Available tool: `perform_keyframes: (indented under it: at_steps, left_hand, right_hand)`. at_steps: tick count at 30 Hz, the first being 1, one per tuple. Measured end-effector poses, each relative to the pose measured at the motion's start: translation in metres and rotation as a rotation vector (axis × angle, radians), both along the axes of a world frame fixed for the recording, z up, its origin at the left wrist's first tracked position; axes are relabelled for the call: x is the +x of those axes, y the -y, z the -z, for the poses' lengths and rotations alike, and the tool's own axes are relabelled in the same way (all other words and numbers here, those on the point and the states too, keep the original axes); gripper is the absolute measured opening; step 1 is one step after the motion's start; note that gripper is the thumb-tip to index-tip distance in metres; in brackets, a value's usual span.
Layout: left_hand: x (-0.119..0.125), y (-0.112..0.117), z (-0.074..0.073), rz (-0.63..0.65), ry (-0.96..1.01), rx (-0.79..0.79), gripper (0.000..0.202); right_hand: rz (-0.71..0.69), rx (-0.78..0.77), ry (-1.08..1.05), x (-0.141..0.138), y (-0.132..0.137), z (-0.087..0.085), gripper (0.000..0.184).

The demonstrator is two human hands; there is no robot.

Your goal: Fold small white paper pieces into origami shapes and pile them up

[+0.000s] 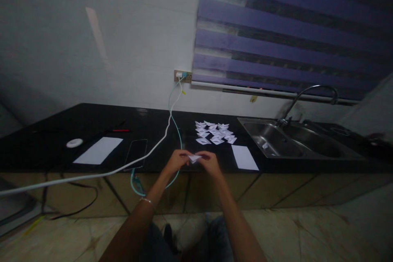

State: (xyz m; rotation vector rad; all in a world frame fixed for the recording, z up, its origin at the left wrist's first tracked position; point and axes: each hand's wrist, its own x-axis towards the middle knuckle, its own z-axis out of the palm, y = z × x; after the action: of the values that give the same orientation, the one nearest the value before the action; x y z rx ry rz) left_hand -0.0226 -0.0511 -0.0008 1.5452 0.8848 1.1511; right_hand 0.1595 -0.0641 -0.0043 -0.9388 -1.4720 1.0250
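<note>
Between my two hands, just above the counter's front edge, is a small folded white paper (pixel 194 158), roughly triangular with its point downward. My left hand (pixel 178 160) pinches its left corner, and my right hand (pixel 210 162) pinches the right corner. Beyond them on the black counter lie several folded paper boats (pixel 216 131) in rows. A flat white sheet (pixel 245 157) rests to the right of my right hand. Farther left lies another stack or sheet of white paper (pixel 100 150); its thickness is hard to make out.
A dark phone-like slab (pixel 136 152) lies left of my hands. A white cable (pixel 153 147) runs from the wall socket (pixel 183 75) across the counter, beside a teal cord (pixel 177 127). White tape roll (pixel 74 143), red pen-like item (pixel 120 130) at left; steel sink (pixel 270 139) at right.
</note>
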Motion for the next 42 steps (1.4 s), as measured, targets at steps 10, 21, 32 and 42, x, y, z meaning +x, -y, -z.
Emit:
perform_keyframes:
  at_steps: [10, 21, 32, 42]
  left_hand:
    - [-0.0017, 0.0031, -0.0078, -0.003, -0.03, 0.008, 0.023]
    - [-0.0026, 0.0042, -0.007, -0.05, -0.029, 0.056, 0.02]
    - [-0.0009, 0.0032, -0.0014, -0.03, 0.021, 0.056, 0.015]
    - [0.0065, 0.0005, -0.0063, 0.098, 0.009, -0.131, 0.036]
  right_hand:
    - [0.087, 0.026, -0.01, 0.0002, 0.0036, 0.0006, 0.021]
    - [0.04, -0.004, -0.099, -0.0008, -0.0002, 0.0006, 0.027]
    - [0.109, 0.064, -0.02, -0.0024, 0.001, 0.0081, 0.02]
    - [0.13, 0.043, 0.004, -0.0033, 0.0035, 0.0067, 0.02]
